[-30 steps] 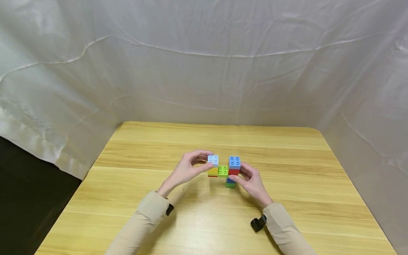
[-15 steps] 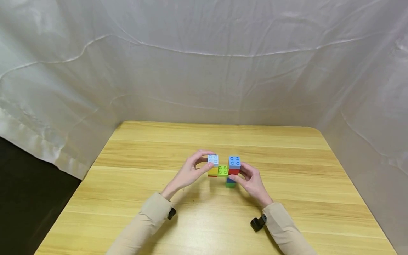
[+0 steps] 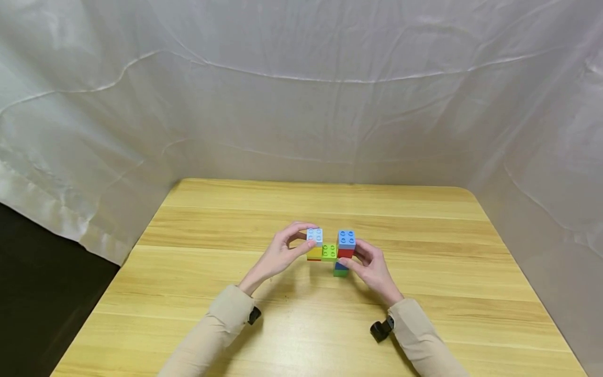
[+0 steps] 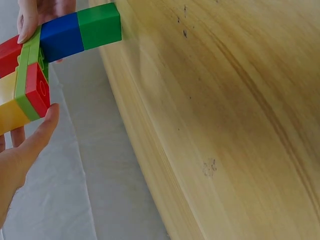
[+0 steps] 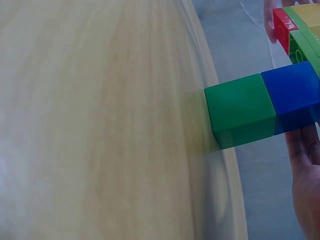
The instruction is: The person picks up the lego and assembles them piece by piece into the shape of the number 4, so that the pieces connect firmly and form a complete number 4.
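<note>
A structure of toy building bricks stands on the wooden table between both hands. Its single leg is a green brick (image 4: pixel 100 26) under a dark blue brick (image 5: pixel 291 95). Across the leg lies a lime green brick (image 3: pixel 329 252). On the lime brick's right end sit a red brick (image 3: pixel 346 253) and a blue brick (image 3: pixel 346 240); on its left end, a yellow brick (image 3: pixel 314 253) under a pale blue one (image 3: pixel 314 236). A smaller red brick (image 4: pixel 38 90) hangs beneath that end. My left hand (image 3: pixel 275 256) pinches the pale blue brick. My right hand (image 3: pixel 374 269) grips the structure near the red brick.
The wooden table (image 3: pixel 212 220) extends around the bricks. Pale fabric (image 3: pixel 330 104) hangs behind it and along both sides. Each wrist carries a small black camera, the right camera (image 3: pixel 381 331) showing more fully below the sleeve.
My left hand and forearm have shifted slightly to the right, with the fingers closer round the pale blue brick. The brick structure and my right hand have stayed in place.
</note>
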`<state>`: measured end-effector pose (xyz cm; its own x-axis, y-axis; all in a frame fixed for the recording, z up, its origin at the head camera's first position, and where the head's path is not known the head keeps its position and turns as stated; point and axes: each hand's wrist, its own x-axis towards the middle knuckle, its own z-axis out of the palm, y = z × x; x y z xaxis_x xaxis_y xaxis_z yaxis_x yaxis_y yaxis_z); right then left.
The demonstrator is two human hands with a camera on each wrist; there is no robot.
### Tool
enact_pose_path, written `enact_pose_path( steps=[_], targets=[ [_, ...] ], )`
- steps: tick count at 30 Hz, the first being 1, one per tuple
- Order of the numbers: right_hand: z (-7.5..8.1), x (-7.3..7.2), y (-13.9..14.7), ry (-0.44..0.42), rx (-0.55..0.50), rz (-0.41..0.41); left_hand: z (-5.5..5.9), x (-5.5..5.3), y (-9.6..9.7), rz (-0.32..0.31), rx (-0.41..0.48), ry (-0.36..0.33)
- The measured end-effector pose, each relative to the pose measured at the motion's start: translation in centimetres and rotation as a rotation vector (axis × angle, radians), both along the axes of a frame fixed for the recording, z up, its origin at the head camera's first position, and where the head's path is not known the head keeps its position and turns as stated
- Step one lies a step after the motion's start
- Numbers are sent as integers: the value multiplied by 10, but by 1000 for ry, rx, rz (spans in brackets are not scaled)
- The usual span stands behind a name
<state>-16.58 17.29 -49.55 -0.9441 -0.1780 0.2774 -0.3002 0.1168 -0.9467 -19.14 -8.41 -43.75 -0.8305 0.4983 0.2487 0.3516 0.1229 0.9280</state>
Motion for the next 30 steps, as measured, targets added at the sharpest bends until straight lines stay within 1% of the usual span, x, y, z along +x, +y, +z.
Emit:
enact_pose_path(
  steps=[15,30],
  targets=[
    [1,0,0,-17,13,-12,1,0,-1,-6,7,-1],
    [-1,0,0,-9,-9,7,-2,-1,-2,-23,21,15]
  ],
)
